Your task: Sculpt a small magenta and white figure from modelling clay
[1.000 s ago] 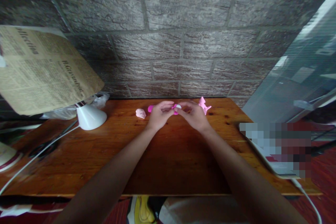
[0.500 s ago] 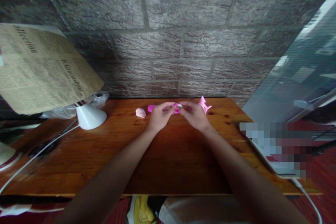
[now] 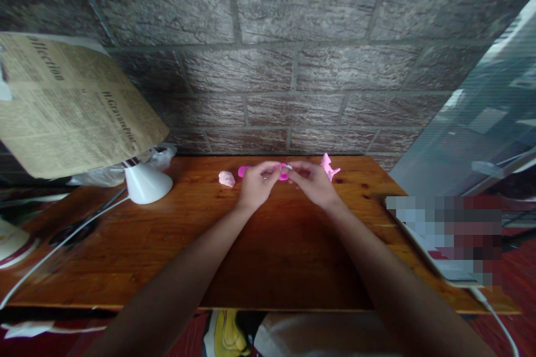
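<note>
My left hand (image 3: 258,185) and my right hand (image 3: 315,184) meet above the back of the table, fingertips closed in a pinch. Between them is a small bright pink clay-like piece (image 3: 283,173), with a bit of white beside the right fingertips. Fingers cover much of it, so its full shape is hidden. Just left of my left hand lies another bright pink piece (image 3: 243,170), partly covered by that hand. Farther left sits a pale pink lump (image 3: 226,179). Behind my right hand a pink pointed figure (image 3: 330,168) stands partly hidden.
On the left of the wooden table (image 3: 167,256) stands a lamp with a white base (image 3: 148,185) and a newsprint shade (image 3: 84,111); its white cord crosses the tabletop. A flat device (image 3: 435,256), partly pixelated, lies at the right edge. A brick wall (image 3: 268,72) rises behind.
The whole view has shifted slightly, moving the scene a little rightward. Both hands keep their pinch on the pink piece, with fingers slightly shifted and less white showing.
</note>
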Tool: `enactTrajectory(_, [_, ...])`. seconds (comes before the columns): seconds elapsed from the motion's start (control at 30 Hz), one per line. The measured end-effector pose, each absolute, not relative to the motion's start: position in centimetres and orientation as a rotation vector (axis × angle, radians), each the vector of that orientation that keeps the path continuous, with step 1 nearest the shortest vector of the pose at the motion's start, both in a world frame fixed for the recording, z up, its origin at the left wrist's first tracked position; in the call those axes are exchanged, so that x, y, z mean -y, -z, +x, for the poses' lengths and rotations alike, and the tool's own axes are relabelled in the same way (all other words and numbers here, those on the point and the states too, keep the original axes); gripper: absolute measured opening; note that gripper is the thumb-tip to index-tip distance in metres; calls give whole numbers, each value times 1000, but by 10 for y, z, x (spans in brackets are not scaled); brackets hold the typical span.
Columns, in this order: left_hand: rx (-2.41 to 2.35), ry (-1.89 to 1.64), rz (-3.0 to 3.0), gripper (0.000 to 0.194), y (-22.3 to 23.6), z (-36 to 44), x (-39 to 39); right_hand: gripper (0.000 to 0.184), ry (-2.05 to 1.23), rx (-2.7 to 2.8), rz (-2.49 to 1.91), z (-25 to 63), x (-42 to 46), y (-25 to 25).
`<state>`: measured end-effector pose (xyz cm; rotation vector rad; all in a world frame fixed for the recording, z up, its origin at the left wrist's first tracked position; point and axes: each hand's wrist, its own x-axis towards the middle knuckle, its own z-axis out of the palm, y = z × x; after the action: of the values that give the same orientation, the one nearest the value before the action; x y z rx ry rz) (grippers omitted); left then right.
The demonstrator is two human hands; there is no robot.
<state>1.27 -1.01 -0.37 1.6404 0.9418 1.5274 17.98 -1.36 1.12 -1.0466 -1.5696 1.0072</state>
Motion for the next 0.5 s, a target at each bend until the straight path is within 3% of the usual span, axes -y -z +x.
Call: enactTrajectory(0.5, [-923, -1508, 1584, 26, 2, 13, 9, 53, -1094, 1510, -1021, 183, 11, -11])
